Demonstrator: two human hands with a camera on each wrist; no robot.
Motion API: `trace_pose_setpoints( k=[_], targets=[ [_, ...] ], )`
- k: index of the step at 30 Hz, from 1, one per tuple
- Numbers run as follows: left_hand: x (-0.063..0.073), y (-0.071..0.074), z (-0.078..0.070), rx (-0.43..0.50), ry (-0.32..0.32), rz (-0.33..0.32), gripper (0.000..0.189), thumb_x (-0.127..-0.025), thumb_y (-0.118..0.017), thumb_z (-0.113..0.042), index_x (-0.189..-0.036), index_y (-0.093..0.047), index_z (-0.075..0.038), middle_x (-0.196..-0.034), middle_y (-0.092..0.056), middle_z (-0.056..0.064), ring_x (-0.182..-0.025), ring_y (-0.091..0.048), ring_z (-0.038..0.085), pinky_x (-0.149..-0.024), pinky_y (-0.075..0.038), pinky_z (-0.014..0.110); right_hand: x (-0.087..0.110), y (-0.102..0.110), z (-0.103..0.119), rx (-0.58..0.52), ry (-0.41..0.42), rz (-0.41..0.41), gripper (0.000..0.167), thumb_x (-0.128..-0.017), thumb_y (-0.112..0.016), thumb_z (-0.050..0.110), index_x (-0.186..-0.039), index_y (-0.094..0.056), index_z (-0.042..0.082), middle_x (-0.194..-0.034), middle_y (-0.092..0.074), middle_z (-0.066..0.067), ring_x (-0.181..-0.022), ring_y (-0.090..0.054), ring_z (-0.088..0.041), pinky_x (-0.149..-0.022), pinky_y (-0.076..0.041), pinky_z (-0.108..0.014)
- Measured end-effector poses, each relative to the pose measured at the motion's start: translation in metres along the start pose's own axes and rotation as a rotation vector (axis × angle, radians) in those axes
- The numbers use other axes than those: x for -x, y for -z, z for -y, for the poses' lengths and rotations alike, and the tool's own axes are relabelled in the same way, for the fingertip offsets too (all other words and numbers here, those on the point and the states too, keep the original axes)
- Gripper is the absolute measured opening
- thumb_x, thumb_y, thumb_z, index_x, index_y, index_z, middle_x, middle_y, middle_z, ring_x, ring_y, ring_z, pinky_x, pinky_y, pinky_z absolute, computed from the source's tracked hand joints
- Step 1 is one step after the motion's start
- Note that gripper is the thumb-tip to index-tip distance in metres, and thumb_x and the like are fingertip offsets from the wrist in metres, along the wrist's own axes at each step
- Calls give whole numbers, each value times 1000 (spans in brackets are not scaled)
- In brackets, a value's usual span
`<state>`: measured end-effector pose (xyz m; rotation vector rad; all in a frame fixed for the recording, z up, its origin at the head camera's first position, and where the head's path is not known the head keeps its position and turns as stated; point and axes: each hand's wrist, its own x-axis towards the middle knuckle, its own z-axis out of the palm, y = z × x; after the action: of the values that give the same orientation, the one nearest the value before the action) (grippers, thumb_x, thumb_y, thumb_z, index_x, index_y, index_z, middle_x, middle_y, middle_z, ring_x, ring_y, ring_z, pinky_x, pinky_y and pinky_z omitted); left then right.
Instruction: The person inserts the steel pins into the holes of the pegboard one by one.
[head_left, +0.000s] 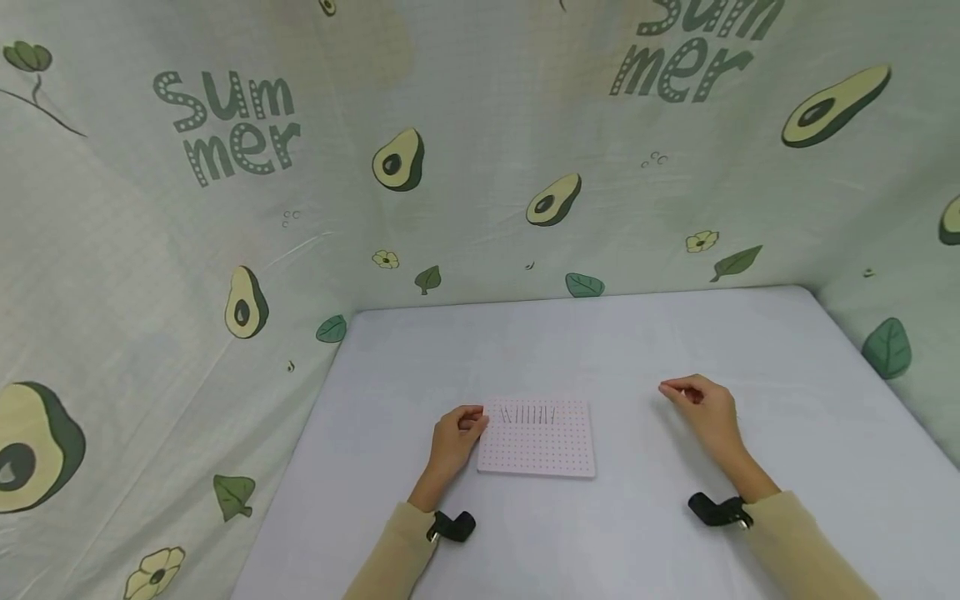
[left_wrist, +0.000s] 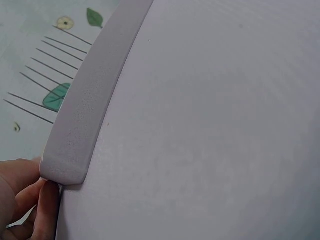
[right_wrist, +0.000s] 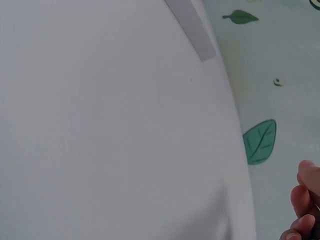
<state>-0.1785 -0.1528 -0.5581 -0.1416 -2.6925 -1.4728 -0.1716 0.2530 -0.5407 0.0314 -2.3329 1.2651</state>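
A pale pink pegboard [head_left: 536, 450] lies flat on the table, dotted with rows of small holes. Several thin dark pins [head_left: 535, 414] stand in a row near its far side; in the left wrist view the pins [left_wrist: 55, 65] rise beyond the board's edge [left_wrist: 92, 95], a couple of them leaning. My left hand [head_left: 453, 437] holds the board's left side near the far corner, fingers bent. Off to the right of the board, my right hand [head_left: 705, 412] is raised with thumb and fingertips drawn together. Nothing shows between those fingertips [right_wrist: 306, 170].
A white table [head_left: 645, 533] spreads around the board. Behind and beside it hangs a pale green cloth [head_left: 480, 100] printed with avocados, leaves and lettering. Each wrist carries a black camera [head_left: 716, 509] on a strap.
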Motion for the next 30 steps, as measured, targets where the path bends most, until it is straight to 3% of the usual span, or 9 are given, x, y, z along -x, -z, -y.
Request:
trace_pose_setpoints(
  k=[7, 15, 30],
  targets=[
    [1, -2, 1, -2, 7, 2, 26, -97, -68, -21, -116, -69, -4, -99, -69, 3, -86, -63, 14, -75, -52, 25, 3, 22, -11, 87, -118, -94, 17, -86, -80, 12, -92, -76, -3, -68, -46, -3, -63, -36, -6, -55, -28, -22],
    [2, -4, 2, -8, 11, 1, 25, -97, -68, -21, -115, -69, -4, -99, -69, 3, -85, -63, 14, -75, -52, 25, 11, 37, -23, 183, -219, -73, 23, -89, -78, 18, -96, -76, -4, -81, -61, -9, -69, -41, -7, -62, -32, -23],
    [1, 0, -3, 5, -3, -10, 25, -96, -68, -18, -115, -70, -2, -99, -70, 5, -85, -64, 14, -75, -53, 24, 23, 40, -38, 242, -183, -22, 19, -90, -76, 12, -93, -74, -7, -85, -61, -14, -68, -44, -8, -59, -34, -22]
  ],
)
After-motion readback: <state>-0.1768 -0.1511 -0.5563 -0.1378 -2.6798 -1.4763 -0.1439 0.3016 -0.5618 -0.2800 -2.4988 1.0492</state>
